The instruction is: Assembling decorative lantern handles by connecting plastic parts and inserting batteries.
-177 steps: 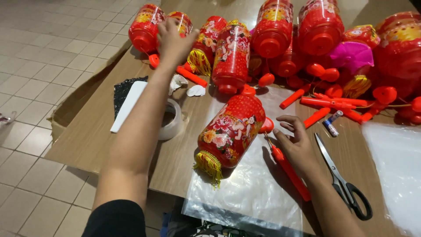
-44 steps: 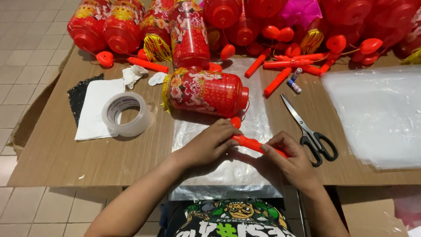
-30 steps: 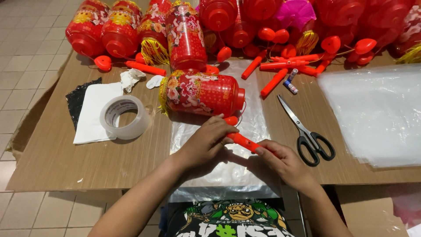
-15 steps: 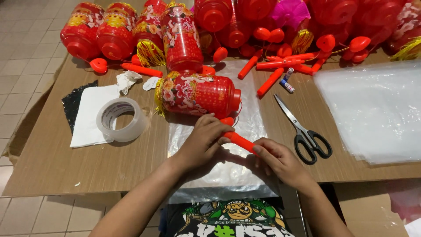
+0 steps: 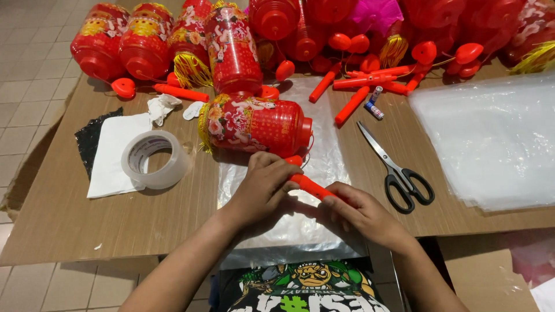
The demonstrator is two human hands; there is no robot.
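My left hand (image 5: 263, 188) and my right hand (image 5: 361, 214) both grip an orange-red plastic stick (image 5: 309, 186) over a clear plastic bag (image 5: 321, 162) lying flat on the cardboard-covered table (image 5: 69, 225). The left hand's fingers curl over the stick's upper end; the right hand holds its lower end. Just beyond the hands a red lantern (image 5: 254, 124) with floral print and a yellow tassel lies on its side on the bag.
A roll of clear tape (image 5: 155, 159) sits on white paper at the left. Black-handled scissors (image 5: 396, 167) lie to the right, beside a stack of clear bags (image 5: 491, 138). Several red lanterns (image 5: 231, 46) and orange sticks (image 5: 352, 104) crowd the far edge.
Over the last seconds both hands came together on the orange stick above the bag. Earlier the left hand reached to the far lanterns; the lantern now lies farther from me.
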